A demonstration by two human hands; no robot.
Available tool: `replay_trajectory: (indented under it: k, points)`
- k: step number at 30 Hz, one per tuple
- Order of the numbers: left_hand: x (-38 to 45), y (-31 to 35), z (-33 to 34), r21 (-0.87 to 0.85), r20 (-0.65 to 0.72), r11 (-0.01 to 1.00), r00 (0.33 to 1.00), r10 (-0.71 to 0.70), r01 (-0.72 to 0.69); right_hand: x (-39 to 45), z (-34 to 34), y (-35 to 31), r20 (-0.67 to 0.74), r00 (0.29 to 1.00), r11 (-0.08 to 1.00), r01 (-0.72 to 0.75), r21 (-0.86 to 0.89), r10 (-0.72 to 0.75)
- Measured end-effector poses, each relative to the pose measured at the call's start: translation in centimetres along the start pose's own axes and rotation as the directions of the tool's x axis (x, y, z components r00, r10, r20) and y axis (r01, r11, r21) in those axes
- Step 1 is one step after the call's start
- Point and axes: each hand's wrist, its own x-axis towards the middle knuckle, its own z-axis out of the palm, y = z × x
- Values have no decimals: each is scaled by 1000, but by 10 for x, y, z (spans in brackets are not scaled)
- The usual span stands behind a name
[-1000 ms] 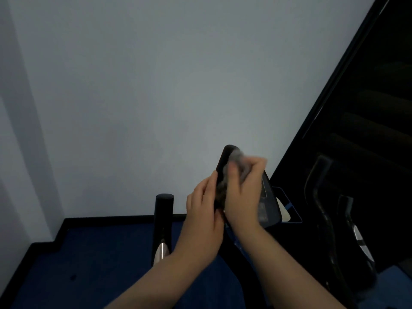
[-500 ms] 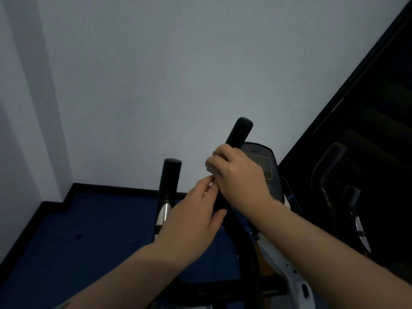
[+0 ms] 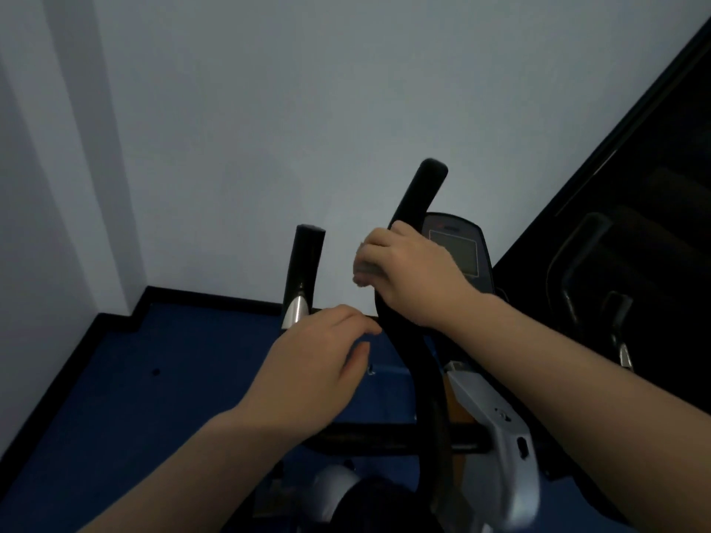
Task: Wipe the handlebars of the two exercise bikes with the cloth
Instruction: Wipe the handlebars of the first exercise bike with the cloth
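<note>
Right hand clenches cloth round the handlebar — left hand hovers beside it, fingers relaxed.

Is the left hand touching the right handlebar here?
Cannot tell. In the head view the left hand hovers with fingertips right at the edge of the right handlebar; neither contact nor gap shows plainly.

Both forearms are bare from elbow to wrist, with no sleeve, cuff or watch showing on either. The left hand and the right hand wear no gloves, and no ring shows on any visible finger. Fingernails look short and unpainted.
</note>
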Motion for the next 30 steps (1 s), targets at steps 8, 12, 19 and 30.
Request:
replay_trajectory:
  k: [8, 12, 19, 30]
  points:
    - [-21, 12, 7, 19, 10, 999, 1000, -28, 28, -87, -9, -5, 166, 962, 954, 175, 246, -219]
    - [-32, 18, 11, -1, 19, 999, 999, -43, 43, -132, -17, 3, 252, 948, 903, 74, 423, -196]
    - [-48, 31, 24, -51, 61, 994, 994, -91, 94, -117, -2, -24, 39, 986, 880, -164, 446, 164]
    - [-47, 44, 37, 88, 274, 996, 960, -57, 35, -228, 19, -98, -33, 752, 504, -409, 761, 659]
